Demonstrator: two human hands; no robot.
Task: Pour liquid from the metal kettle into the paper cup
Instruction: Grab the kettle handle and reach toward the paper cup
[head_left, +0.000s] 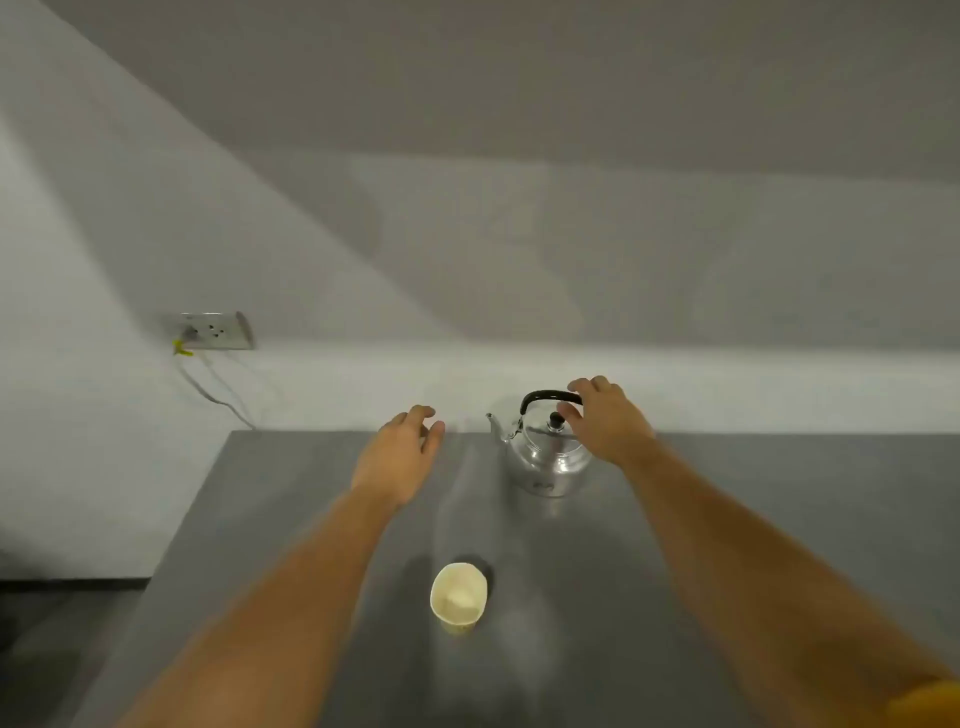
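A shiny metal kettle with a black arched handle and a black lid knob stands upright near the far edge of the grey table, spout pointing left. My right hand hovers at the right end of the handle, fingers spread around it, not closed on it. A pale yellow paper cup stands upright nearer to me, in the middle of the table; the image is too blurred to tell what is inside. My left hand floats open above the table, left of the kettle's spout, holding nothing.
A white wall rises right behind the table. A wall socket with a yellow clip and pale cables sits at the left, above the table's far left corner. The table's left edge drops to a dark floor.
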